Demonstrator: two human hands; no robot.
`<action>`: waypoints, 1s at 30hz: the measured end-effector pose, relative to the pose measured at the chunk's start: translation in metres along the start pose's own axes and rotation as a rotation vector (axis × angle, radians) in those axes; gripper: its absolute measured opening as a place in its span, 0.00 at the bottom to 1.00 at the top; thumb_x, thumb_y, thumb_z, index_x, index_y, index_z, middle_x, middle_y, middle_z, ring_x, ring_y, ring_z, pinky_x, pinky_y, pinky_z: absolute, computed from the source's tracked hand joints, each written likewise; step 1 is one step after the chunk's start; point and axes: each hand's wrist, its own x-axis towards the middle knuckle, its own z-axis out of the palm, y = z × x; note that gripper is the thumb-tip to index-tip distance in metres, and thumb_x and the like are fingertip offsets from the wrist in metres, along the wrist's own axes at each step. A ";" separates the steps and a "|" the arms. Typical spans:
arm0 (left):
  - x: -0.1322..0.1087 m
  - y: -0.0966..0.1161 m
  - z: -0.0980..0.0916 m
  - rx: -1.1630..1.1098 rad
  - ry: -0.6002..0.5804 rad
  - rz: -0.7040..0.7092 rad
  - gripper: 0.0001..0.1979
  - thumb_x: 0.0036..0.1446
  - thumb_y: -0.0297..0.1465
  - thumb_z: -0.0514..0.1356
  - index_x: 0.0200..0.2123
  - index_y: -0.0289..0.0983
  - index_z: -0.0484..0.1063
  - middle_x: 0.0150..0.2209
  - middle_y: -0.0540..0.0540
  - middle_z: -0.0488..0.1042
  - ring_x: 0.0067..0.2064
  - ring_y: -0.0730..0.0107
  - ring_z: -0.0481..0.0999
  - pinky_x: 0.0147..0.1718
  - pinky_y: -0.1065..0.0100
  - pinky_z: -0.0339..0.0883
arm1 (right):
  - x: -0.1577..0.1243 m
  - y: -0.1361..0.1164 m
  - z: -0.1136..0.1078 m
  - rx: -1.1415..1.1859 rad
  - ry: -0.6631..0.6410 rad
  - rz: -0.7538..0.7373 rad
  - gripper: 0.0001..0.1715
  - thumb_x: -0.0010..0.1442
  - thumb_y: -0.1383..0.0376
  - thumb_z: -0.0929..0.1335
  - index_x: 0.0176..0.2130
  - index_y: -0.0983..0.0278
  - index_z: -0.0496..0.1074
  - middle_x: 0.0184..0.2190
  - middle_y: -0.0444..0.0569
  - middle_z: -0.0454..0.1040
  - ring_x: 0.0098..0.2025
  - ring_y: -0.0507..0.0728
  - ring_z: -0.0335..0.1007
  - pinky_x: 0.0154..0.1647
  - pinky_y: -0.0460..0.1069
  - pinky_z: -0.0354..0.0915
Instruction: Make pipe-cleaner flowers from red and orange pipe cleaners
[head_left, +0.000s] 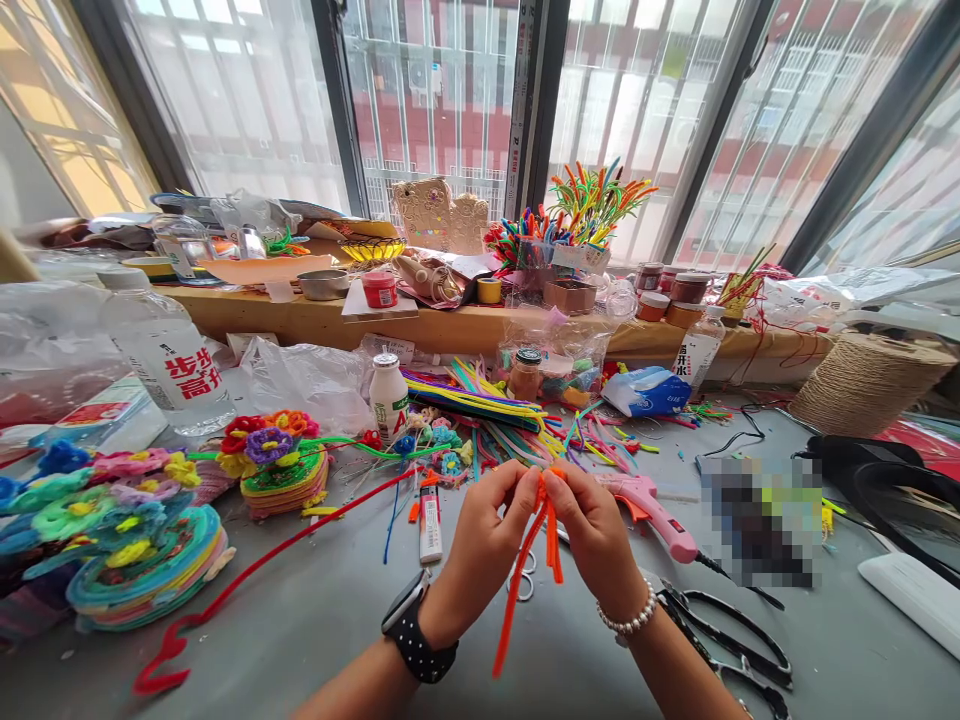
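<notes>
Orange pipe cleaners (513, 595) hang between my two hands, one long strand dangling lower than the shorter ones. My left hand (487, 535) pinches them near the top, thumb and fingers pressed together. From the other side my right hand (592, 530) grips the same bundle, its thumb almost touching the left thumb. Just beyond the right hand lies a pink hot glue gun (660, 525). Small scissors (523, 578) show partly behind the strands. A white tube (430, 525) with a dark cap lies left of my left hand.
Pipe-cleaner flowers (274, 445) and a stacked round piece (146, 580) occupy the left. A loose heap of coloured pipe cleaners (487, 400) lies behind my hands. Large black scissors (735, 640) and a twine spool (870, 380) are at right. Water bottle (169, 350) stands left; a wooden ledge (450, 328) runs behind.
</notes>
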 end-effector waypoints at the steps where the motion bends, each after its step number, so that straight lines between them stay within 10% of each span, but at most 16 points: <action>1: -0.001 0.000 0.002 -0.009 0.020 -0.007 0.13 0.55 0.35 0.47 0.21 0.37 0.56 0.21 0.54 0.56 0.24 0.76 0.55 0.24 0.73 0.52 | -0.001 0.000 0.002 -0.003 0.020 0.000 0.14 0.57 0.60 0.57 0.24 0.64 0.61 0.21 0.42 0.59 0.25 0.51 0.55 0.26 0.46 0.54; 30: -0.001 0.000 -0.001 -0.074 -0.064 0.029 0.11 0.55 0.35 0.48 0.22 0.37 0.56 0.23 0.53 0.55 0.25 0.76 0.55 0.24 0.74 0.53 | 0.001 -0.001 -0.003 0.050 -0.009 0.028 0.15 0.57 0.58 0.57 0.29 0.64 0.65 0.23 0.44 0.61 0.27 0.52 0.57 0.27 0.46 0.56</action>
